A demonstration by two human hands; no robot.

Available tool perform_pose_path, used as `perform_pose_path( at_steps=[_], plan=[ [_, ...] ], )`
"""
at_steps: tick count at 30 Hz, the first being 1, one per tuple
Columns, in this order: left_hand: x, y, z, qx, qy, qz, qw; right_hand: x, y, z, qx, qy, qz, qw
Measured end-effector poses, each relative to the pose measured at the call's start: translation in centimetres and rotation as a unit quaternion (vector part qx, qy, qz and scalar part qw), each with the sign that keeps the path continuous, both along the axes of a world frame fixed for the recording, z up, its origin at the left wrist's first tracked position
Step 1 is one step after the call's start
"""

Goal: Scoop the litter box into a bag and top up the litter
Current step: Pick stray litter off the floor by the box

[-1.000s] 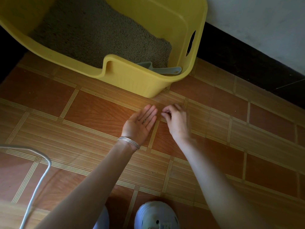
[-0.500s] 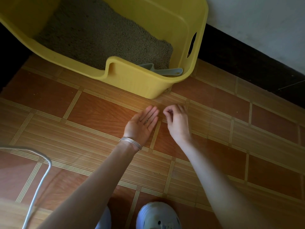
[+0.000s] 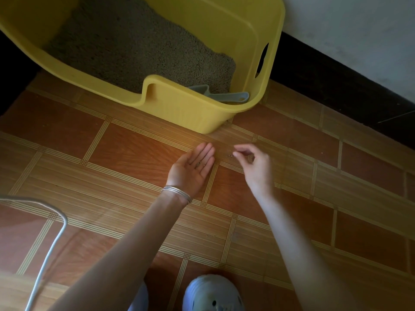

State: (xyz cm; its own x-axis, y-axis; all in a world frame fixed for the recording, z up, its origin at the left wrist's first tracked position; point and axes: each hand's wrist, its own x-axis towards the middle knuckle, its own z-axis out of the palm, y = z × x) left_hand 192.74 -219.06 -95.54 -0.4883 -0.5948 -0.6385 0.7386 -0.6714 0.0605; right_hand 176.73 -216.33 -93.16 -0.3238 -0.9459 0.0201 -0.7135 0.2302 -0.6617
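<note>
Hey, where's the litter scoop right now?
In the head view, the grey scoop lies inside the yellow litter box, in its near right corner against the front wall, partly on the litter.

Litter box [image 3: 202,113] cut off at top and left edge. Scoop [image 3: 226,96] mostly hidden behind front wall. Tiny bits in left hand [image 3: 193,169], too small to tell. Shoe [image 3: 213,292] and white cable [image 3: 45,254] cut off at bottom edge.
</note>
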Motion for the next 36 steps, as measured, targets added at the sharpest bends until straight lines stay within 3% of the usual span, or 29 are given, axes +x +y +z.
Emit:
perform_pose_path(
  at_steps=[6,19,24,27,31,34,36],
  plan=[
    [0.0,0.0,0.2,-0.001,0.000,-0.004,1.000,-1.7,-0.4,-0.9,0.076,0.056,0.010,0.996],
    [0.2,0.1,0.0,-0.009,0.005,-0.012,1.000,-0.3,-0.6,-1.7,0.029,0.104,0.043,0.993],
    [0.1,0.1,0.0,-0.014,-0.001,-0.015,1.000,0.1,-0.4,-1.9,0.026,0.165,0.073,0.983],
    [0.1,0.1,0.1,-0.014,-0.003,-0.014,1.000,0.5,-0.5,-1.4,0.023,0.138,0.068,0.988],
    [0.0,0.1,0.0,-0.015,-0.007,-0.015,1.000,2.3,-0.5,0.4,-0.032,0.026,0.092,0.995],
    [0.0,0.0,0.0,-0.018,-0.025,-0.021,0.999,3.7,-0.5,1.0,-0.050,0.037,0.166,0.984],
    [0.0,-0.1,-0.1,-0.014,-0.026,-0.017,0.999,3.6,-0.7,1.0,-0.056,0.046,0.164,0.984]
  ],
)
